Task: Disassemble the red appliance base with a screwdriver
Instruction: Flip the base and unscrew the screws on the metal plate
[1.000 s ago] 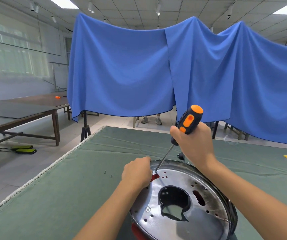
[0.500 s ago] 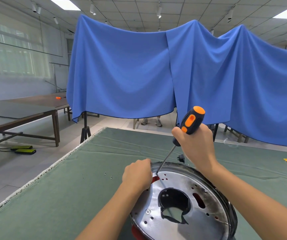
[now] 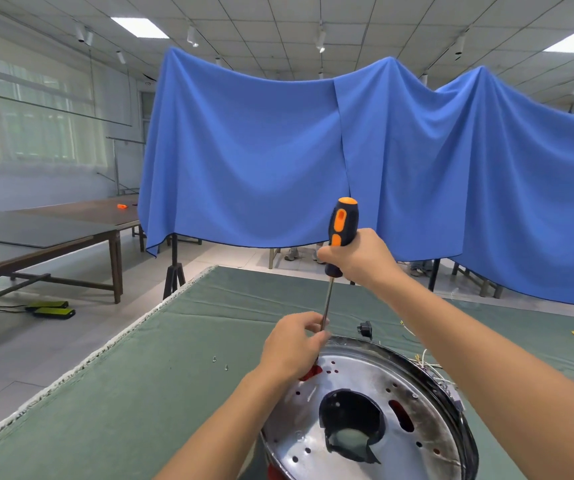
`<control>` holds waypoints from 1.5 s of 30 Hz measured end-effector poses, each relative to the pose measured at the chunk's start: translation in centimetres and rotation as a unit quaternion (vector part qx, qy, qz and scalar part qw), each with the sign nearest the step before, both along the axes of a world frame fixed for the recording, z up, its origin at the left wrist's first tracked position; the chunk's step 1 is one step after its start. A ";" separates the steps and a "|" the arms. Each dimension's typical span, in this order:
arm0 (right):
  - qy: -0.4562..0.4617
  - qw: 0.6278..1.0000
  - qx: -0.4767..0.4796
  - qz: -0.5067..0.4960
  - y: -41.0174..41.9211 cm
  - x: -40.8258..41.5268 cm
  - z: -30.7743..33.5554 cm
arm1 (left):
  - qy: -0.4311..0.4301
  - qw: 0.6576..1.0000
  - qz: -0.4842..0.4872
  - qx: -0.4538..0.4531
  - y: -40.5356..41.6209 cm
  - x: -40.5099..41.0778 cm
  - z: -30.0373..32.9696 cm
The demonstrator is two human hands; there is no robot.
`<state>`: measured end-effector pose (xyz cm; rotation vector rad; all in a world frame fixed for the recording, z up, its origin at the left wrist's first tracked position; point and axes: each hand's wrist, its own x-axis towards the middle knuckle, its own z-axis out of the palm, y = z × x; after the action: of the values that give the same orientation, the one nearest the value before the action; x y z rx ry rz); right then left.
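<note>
Where previously tilted, orange-and-black-handled screwdriver [image 3: 340, 237] now near-upright in gripping right hand [image 3: 361, 259]; left hand [image 3: 294, 344] pinching steel shaft, tip hidden above round silver-and-red appliance base [image 3: 365, 420].

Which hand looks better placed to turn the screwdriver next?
The right hand, probably: it already grips the screwdriver by its handle, nearly upright. The left hand pinches the shaft low down, near the metal plate, steadying the tip.

Large indoor room under a white tiled ceiling [image 3: 278, 15] with bright panel lights [image 3: 139, 27]. Blue cloth [image 3: 251, 161] draped across stands, spanning the back. Curtained windows [image 3: 29, 109] along the left wall. Long dark wooden tables [image 3: 46, 233] at left, on pale floor tiles [image 3: 53, 341]. Green-covered counter [image 3: 140, 393] in the foreground.
</note>
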<state>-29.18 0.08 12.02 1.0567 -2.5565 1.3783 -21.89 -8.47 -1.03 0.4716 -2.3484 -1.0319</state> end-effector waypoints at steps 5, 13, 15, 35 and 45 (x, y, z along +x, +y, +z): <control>-0.022 0.997 0.069 -0.007 1.1 -0.2 1.4 | 0.015 1.000 0.000 -0.024 -0.1 -0.3 0.3; 0.175 0.966 0.147 -0.117 0.3 2.2 5.9 | 0.015 0.998 0.035 -0.057 -0.3 -0.5 -0.1; 0.199 0.947 0.216 -0.130 -0.6 2.7 6.4 | -0.006 0.996 0.039 -0.075 -0.4 -0.4 -0.3; 0.300 0.853 0.416 -0.099 -1.3 2.0 8.5 | -0.098 0.982 0.047 -0.156 -0.7 -0.6 -1.2; 0.119 0.898 0.422 0.029 -1.4 2.1 10.1 | -0.095 0.981 0.041 -0.165 -0.7 -0.7 -1.5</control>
<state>-27.07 -1.34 22.15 1.2705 -2.9510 0.0369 -22.54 -9.22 -2.51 0.5505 -2.5807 -0.5622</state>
